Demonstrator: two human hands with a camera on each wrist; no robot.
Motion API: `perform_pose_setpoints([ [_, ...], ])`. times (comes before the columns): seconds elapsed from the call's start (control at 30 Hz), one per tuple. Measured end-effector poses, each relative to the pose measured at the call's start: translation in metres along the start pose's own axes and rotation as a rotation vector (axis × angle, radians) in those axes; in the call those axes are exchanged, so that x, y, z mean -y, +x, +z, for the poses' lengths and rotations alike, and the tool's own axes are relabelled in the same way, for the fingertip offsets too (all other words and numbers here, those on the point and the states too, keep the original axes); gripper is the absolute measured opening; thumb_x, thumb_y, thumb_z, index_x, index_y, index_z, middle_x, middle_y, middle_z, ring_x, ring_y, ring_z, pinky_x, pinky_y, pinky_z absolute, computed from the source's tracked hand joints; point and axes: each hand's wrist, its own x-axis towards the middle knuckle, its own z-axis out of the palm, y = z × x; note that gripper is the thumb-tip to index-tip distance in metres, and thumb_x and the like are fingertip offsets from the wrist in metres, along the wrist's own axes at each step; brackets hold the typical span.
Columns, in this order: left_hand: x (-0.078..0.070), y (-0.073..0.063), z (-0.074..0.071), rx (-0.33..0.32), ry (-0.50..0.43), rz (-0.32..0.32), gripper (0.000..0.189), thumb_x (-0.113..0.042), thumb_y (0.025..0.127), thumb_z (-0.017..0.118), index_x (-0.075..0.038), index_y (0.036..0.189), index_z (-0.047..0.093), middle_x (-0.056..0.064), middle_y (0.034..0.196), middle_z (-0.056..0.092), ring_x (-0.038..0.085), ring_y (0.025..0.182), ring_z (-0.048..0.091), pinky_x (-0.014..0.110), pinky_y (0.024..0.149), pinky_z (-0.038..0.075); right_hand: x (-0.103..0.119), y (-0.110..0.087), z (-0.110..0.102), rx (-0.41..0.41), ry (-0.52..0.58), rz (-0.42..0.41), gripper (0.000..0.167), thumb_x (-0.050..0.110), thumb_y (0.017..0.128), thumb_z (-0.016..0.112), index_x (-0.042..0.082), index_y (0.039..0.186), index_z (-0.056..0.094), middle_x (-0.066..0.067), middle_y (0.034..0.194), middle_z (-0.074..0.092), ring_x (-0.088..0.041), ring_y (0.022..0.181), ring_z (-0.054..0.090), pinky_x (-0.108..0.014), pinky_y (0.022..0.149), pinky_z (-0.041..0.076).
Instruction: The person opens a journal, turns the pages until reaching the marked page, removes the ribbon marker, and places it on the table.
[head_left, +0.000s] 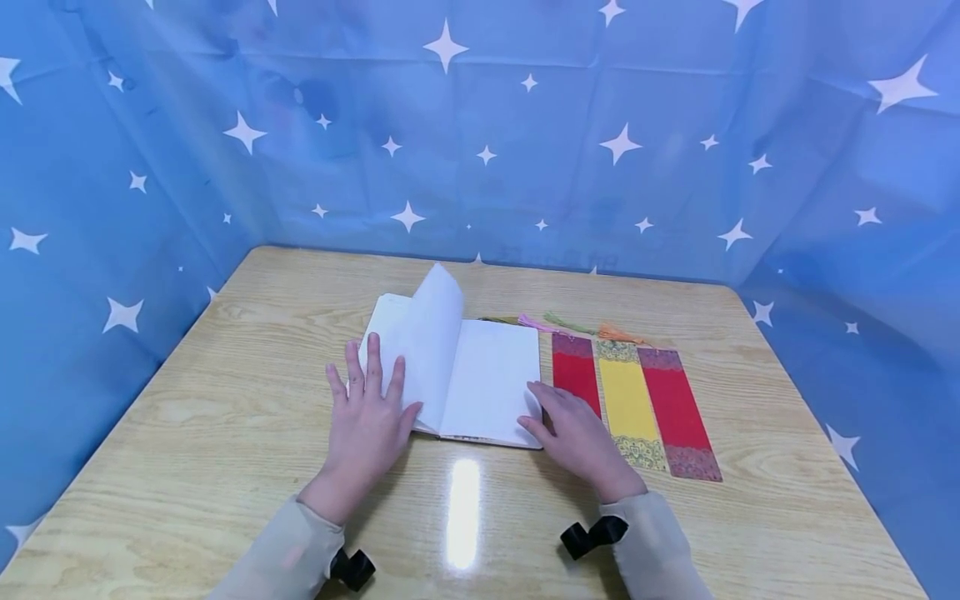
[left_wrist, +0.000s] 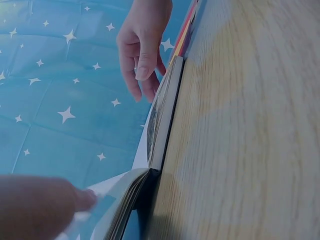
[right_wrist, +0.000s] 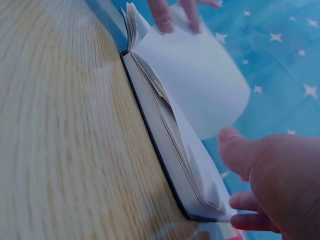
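Note:
An open notebook (head_left: 491, 379) with blank white pages lies on the table. One page (head_left: 438, 321) stands partly raised, curving over toward the left side. With fingers spread, my left hand (head_left: 367, 429) rests at the left pages' lower part. My right hand (head_left: 581, 437) is at the right page's outer edge, its fingers loosely bent and thumb apart. In the right wrist view, the right thumb (right_wrist: 232, 145) is close to the page edge, pinching nothing visible. The left wrist view shows the notebook (left_wrist: 162, 120) edge-on, with the left hand (left_wrist: 37, 207) blurred over the pages.
Right of the notebook lie a red bookmark (head_left: 573, 367), a yellow bookmark (head_left: 628, 396) and another red bookmark (head_left: 678, 408), with tassels (head_left: 618, 335) at their far ends. The wooden table (head_left: 225, 400) meets a blue star-patterned curtain (head_left: 525, 108) behind and at both sides.

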Motion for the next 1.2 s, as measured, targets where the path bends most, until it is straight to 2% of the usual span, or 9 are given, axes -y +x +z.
perform_pose_setpoints([
  [0.07, 0.001, -0.002, -0.001, 0.084, 0.047, -0.038, 0.061, -0.045, 0.085, 0.061, -0.004, 0.13, 0.055, 0.026, 0.149, 0.017, 0.048, 0.136, 0.0, 0.065, 0.103, 0.004, 0.0, 0.0, 0.0, 0.0, -0.001, -0.003, 0.067, 0.039, 0.083, 0.068, 0.012, 0.139, 0.044, -0.012, 0.136, 0.049, -0.032, 0.122, 0.045, -0.05, 0.099, 0.037],
  [0.17, 0.002, -0.004, 0.002, 0.132, 0.064, -0.055, 0.061, -0.048, 0.086, 0.059, -0.003, 0.128, 0.056, 0.024, 0.146, 0.026, 0.049, 0.134, 0.012, 0.063, 0.104, 0.01, -0.001, 0.0, 0.0, -0.004, -0.006, -0.009, 0.065, 0.038, 0.084, 0.068, 0.011, 0.138, 0.045, -0.012, 0.135, 0.049, -0.032, 0.122, 0.045, -0.05, 0.099, 0.036],
  [0.27, 0.003, -0.005, 0.006, 0.123, 0.002, -0.034, 0.062, -0.044, 0.086, 0.062, 0.0, 0.128, 0.054, 0.027, 0.139, 0.037, 0.049, 0.13, 0.024, 0.059, 0.104, 0.019, -0.002, -0.001, 0.001, -0.012, -0.017, -0.018, 0.064, 0.037, 0.084, 0.067, 0.01, 0.137, 0.046, -0.013, 0.134, 0.05, -0.032, 0.121, 0.046, -0.05, 0.098, 0.037],
  [0.4, 0.003, -0.006, 0.009, 0.147, -0.122, 0.001, 0.059, -0.031, 0.087, 0.063, 0.001, 0.134, 0.047, 0.027, 0.137, 0.039, 0.048, 0.128, 0.029, 0.059, 0.103, 0.023, -0.002, -0.002, 0.001, -0.014, -0.036, -0.042, 0.063, 0.036, 0.084, 0.068, 0.009, 0.136, 0.048, -0.014, 0.133, 0.051, -0.033, 0.12, 0.047, -0.05, 0.097, 0.038],
  [0.5, 0.004, -0.007, 0.01, 0.192, -0.193, 0.009, 0.053, -0.022, 0.09, 0.06, -0.001, 0.136, 0.045, 0.024, 0.139, 0.039, 0.046, 0.129, 0.03, 0.059, 0.102, 0.024, -0.002, -0.003, 0.0, 0.009, -0.044, -0.047, 0.064, 0.038, 0.083, 0.068, 0.009, 0.136, 0.048, -0.014, 0.135, 0.049, -0.034, 0.122, 0.045, -0.051, 0.097, 0.037],
  [0.6, 0.004, -0.007, 0.012, 0.26, -0.247, -0.017, 0.048, -0.021, 0.093, 0.054, 0.001, 0.135, 0.046, 0.023, 0.139, 0.038, 0.045, 0.129, 0.03, 0.06, 0.101, 0.025, -0.003, -0.003, 0.0, 0.037, -0.043, -0.044, 0.066, 0.039, 0.083, 0.068, 0.01, 0.137, 0.047, -0.013, 0.138, 0.046, -0.034, 0.126, 0.041, -0.052, 0.099, 0.036],
  [0.8, 0.004, -0.007, 0.015, 0.421, -0.338, -0.098, 0.063, -0.041, 0.097, 0.044, 0.004, 0.139, 0.037, 0.028, 0.144, 0.026, 0.046, 0.132, 0.022, 0.061, 0.101, 0.023, -0.006, -0.004, -0.001, 0.053, -0.04, -0.061, 0.067, 0.039, 0.082, 0.07, 0.011, 0.138, 0.047, -0.01, 0.141, 0.044, -0.036, 0.129, 0.037, -0.055, 0.099, 0.033],
  [0.93, 0.004, -0.006, 0.016, 0.471, -0.354, -0.111, 0.072, -0.05, 0.095, 0.044, 0.005, 0.141, 0.033, 0.029, 0.146, 0.021, 0.045, 0.133, 0.018, 0.061, 0.101, 0.022, -0.007, -0.003, -0.001, 0.066, -0.046, -0.067, 0.069, 0.043, 0.081, 0.069, 0.012, 0.138, 0.046, -0.009, 0.142, 0.042, -0.036, 0.131, 0.033, -0.056, 0.1, 0.031],
  [1.2, 0.005, -0.009, 0.019, 0.567, -0.352, -0.099, 0.078, -0.053, 0.095, 0.039, 0.005, 0.144, 0.024, 0.029, 0.147, 0.015, 0.046, 0.134, 0.013, 0.061, 0.103, 0.018, -0.008, -0.004, -0.003, 0.09, -0.048, -0.038, 0.078, 0.05, 0.076, 0.07, 0.013, 0.14, 0.044, -0.007, 0.142, 0.042, -0.035, 0.132, 0.031, -0.056, 0.1, 0.03],
])
